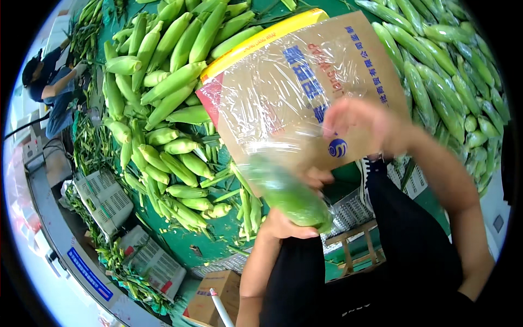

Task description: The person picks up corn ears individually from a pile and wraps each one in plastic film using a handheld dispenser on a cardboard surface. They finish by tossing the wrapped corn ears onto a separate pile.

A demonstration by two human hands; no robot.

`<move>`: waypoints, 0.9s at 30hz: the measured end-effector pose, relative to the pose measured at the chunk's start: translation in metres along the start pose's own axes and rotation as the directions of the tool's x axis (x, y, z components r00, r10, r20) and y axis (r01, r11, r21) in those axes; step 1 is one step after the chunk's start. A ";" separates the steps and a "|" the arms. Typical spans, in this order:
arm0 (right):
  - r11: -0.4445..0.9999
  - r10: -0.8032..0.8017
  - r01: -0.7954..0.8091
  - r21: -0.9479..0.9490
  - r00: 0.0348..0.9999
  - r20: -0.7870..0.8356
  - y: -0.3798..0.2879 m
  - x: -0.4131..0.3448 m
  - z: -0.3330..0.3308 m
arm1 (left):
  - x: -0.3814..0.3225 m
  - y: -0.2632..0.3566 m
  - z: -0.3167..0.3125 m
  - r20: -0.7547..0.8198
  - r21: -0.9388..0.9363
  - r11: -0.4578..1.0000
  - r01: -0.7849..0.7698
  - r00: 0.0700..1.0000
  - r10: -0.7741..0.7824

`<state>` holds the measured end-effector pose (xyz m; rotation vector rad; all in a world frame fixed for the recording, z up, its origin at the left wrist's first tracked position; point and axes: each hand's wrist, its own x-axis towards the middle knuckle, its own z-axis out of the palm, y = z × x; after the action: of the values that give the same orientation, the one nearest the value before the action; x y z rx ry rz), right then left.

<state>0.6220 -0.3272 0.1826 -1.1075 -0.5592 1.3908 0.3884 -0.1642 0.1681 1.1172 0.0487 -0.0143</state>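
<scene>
My left hand (292, 225) grips the lower end of a green corn ear in its husk (294, 196), with clear film over part of it. The ear is blurred and lies over the near edge of a cardboard box (261, 110). Clear plastic wrap covers much of the box top, and a yellow wrap roll (265, 43) lies along its far edge. Above the box's right part is my right hand (359, 122), blurred, its fingers curled; whether it pinches film cannot be told.
Unwrapped corn ears (175, 86) are heaped to the left, film-wrapped ears (441, 65) to the right. A person (51, 81) sits at the far left. Plastic crates (104, 200), a carton (214, 296) and a wooden stool (359, 245) are nearby.
</scene>
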 end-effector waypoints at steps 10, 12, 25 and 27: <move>0.764 -0.024 0.019 -0.645 1.000 0.001 0.034 -0.018 0.027 | 0.017 0.040 -0.030 0.229 0.973 -0.183 -0.139 0.653 0.722; 0.629 -0.253 0.169 -0.758 0.968 0.006 0.026 -0.044 0.019 | 0.007 0.058 -0.002 -0.277 0.940 0.227 0.254 0.958 0.078; 0.652 -0.248 -0.577 -0.492 0.451 -0.857 -0.054 -0.200 -0.159 | 0.032 -0.002 -0.049 -0.687 0.291 0.934 0.209 0.724 0.052; 0.637 -0.409 -0.682 -0.361 0.098 -0.907 -0.092 -0.287 -0.247 | 0.037 -0.009 -0.096 -0.854 0.223 0.969 0.104 0.500 0.143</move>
<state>0.8314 -0.6518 0.2373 -2.6022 0.1427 0.0536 0.4216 -0.0815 0.1163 1.2778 0.9924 0.6047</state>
